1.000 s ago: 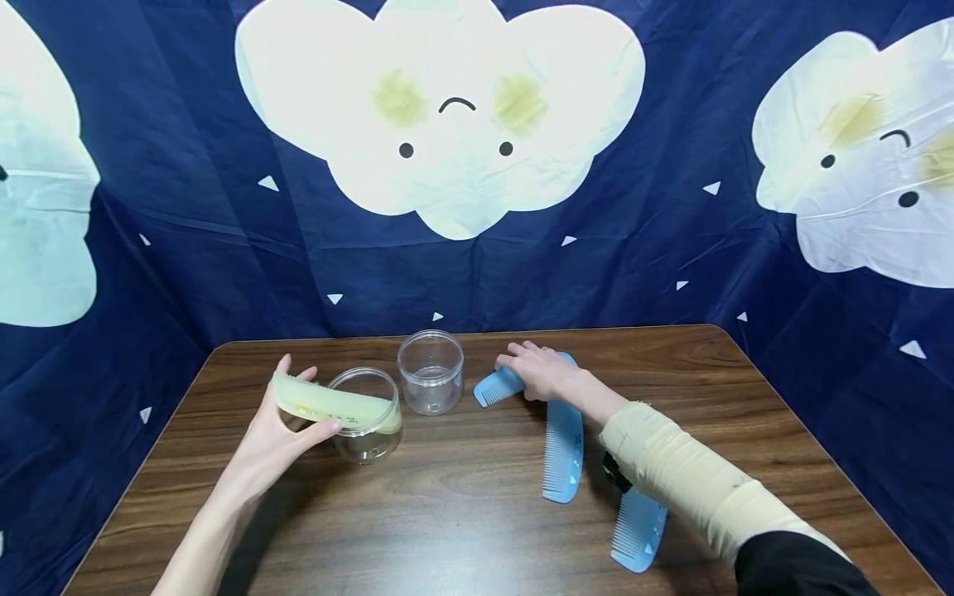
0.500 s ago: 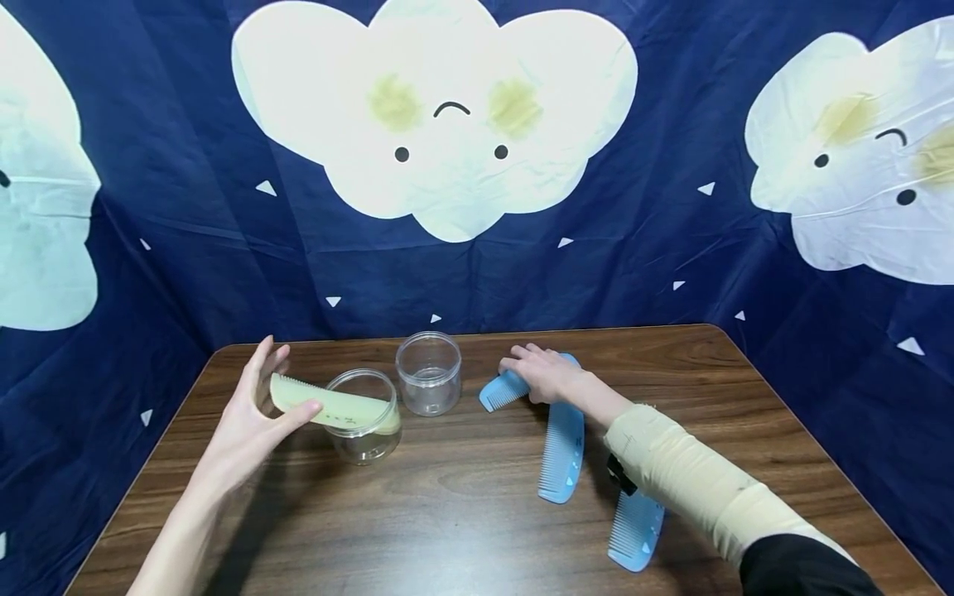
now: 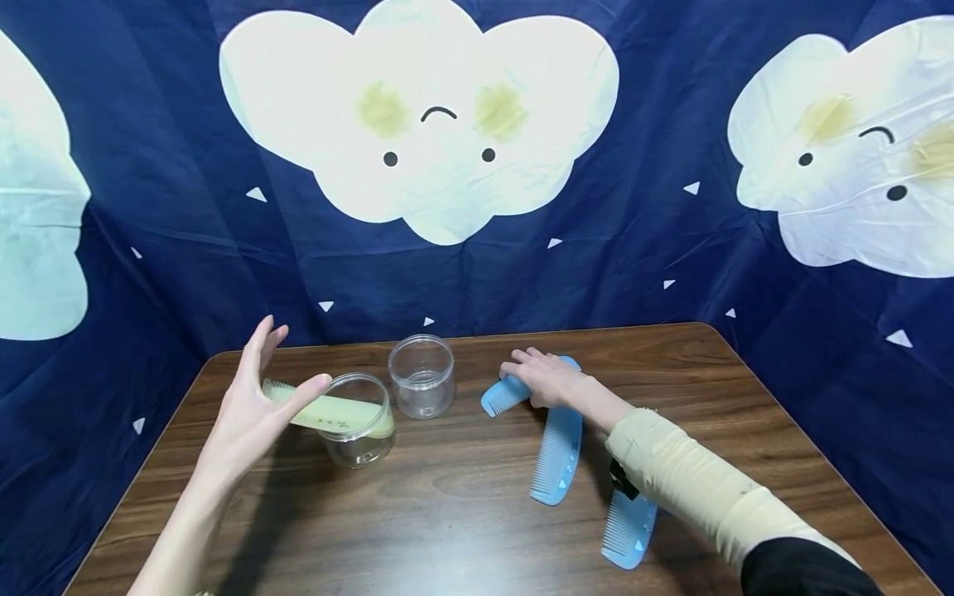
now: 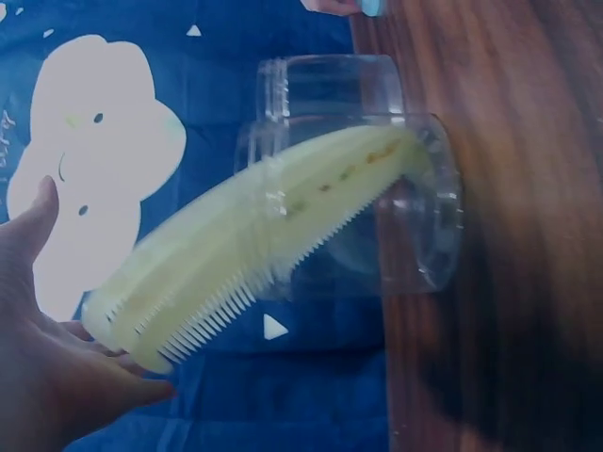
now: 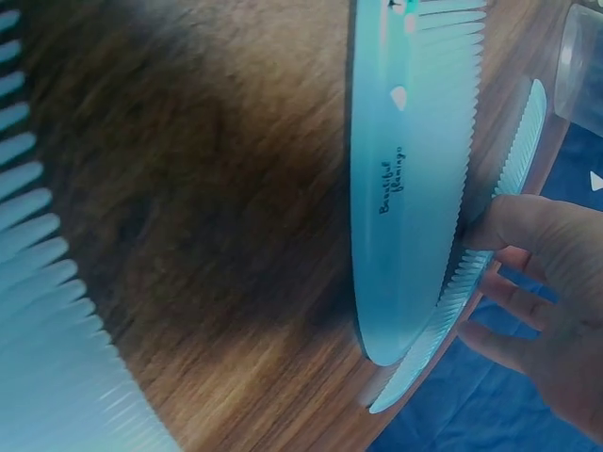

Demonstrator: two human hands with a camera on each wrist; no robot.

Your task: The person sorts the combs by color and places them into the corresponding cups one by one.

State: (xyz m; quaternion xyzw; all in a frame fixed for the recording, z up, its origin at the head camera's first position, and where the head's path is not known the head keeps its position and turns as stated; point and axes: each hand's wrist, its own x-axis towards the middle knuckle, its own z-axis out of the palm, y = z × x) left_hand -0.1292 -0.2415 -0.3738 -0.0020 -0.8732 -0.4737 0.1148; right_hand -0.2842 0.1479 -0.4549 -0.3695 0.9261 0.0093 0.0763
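Note:
A pale yellow-green comb (image 3: pixel 346 414) leans in the left clear jar (image 3: pixel 359 454), one end inside and the other sticking out over the rim to the left. Around that outer end my left hand (image 3: pixel 246 414) is spread, thumb and fingers wide apart. The left wrist view shows the comb (image 4: pixel 217 235) tilted, its toothed end beside the palm of the hand (image 4: pixel 57 358). On the right, my right hand (image 3: pixel 547 381) holds the farthest blue comb (image 3: pixel 503 396) low on the table, thumb on one side and fingers on the other (image 5: pixel 556 282).
A second clear jar (image 3: pixel 422 397) stands right of the first, farther back. Another blue comb (image 3: pixel 557 459) lies near the right wrist, overlapping the held one in view. A third blue comb (image 3: pixel 628 530) is partly under the right forearm. Blue cloth (image 3: pixel 477 281) hangs behind the wooden table (image 3: pixel 447 521).
My left thumb and fingers have come off the yellow-green comb and spread, leaving it leaning in the jar. The right hand's blue comb has shifted slightly to the right.

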